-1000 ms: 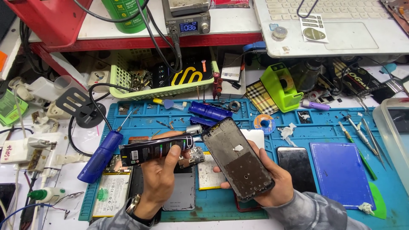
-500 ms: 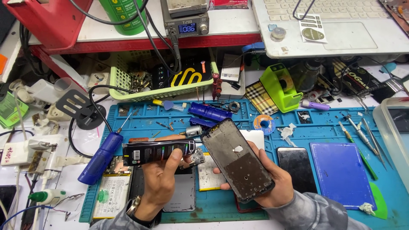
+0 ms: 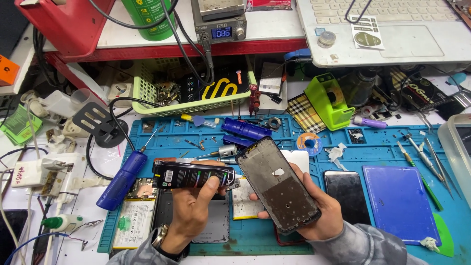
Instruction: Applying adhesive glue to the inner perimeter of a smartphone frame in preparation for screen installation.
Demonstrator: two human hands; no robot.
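Note:
My left hand [image 3: 194, 208] grips a black glue tube [image 3: 189, 175] held sideways, its nozzle pointing right at the edge of a phone frame [image 3: 277, 184]. My right hand [image 3: 319, 208] holds that dark phone frame from below, tilted, inner side up. Both hover over a blue work mat [image 3: 245, 235]. Under the hands lie a grey phone back [image 3: 213, 225], a phone battery [image 3: 131, 223] and a small circuit board.
A blue screwdriver [image 3: 121, 180] lies at the mat's left. A black phone [image 3: 347, 196] and a blue pad [image 3: 400, 201] lie right, with tweezers [image 3: 417, 154] beyond. A green basket [image 3: 191, 93], green tape dispenser [image 3: 329, 100], laptop [image 3: 387, 29] and soldering station [image 3: 218, 22] stand behind.
The glue tube has shifted slightly right, its nozzle now closer to the phone frame's left edge. The right hand and the frame have stayed put.

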